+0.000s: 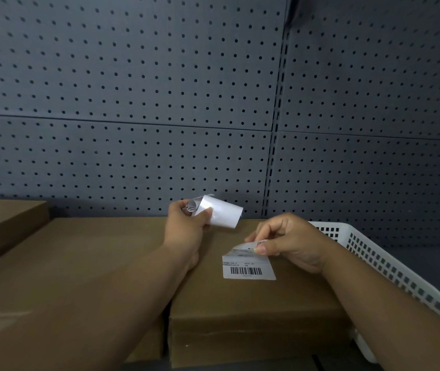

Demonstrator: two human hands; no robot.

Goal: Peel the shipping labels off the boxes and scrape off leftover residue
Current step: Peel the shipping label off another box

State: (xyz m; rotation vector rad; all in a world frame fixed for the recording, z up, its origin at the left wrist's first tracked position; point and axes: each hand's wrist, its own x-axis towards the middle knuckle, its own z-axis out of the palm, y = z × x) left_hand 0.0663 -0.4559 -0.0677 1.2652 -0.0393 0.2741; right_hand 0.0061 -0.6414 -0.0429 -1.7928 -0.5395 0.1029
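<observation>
Now the white rectangular paper shipping label with a black barcode [249, 269] sits on the top face of the brown cardboard box [253, 311] nearest the camera, towards the box's right side. Its lower part with the barcode lies flat against the cardboard, while its upper edge is lifted and curled back. The right hand [291, 243] is clamped on that lifted edge, thumb on the near side and fingertips on the far side, with the rest of the hand resting over the box top just to the right of the label.

Up and to the left, the left hand [186, 226] is closed around a loose curled white label sheet [222, 214], held clear of the box; its blank shiny back faces the camera and a small printed roll shows at the top of the fist. The left forearm crosses a second, wider brown cardboard box [66, 263] that lies against the left side of the first one. A third brown cardboard box [2, 220] stands further left and back, its top a little higher.

Just beside the labelled box on the right is a white perforated plastic basket [390, 266], its rim passing under the right forearm. Behind everything rises a dark grey metal pegboard wall [133, 89], split by a slotted upright post [277, 129]
</observation>
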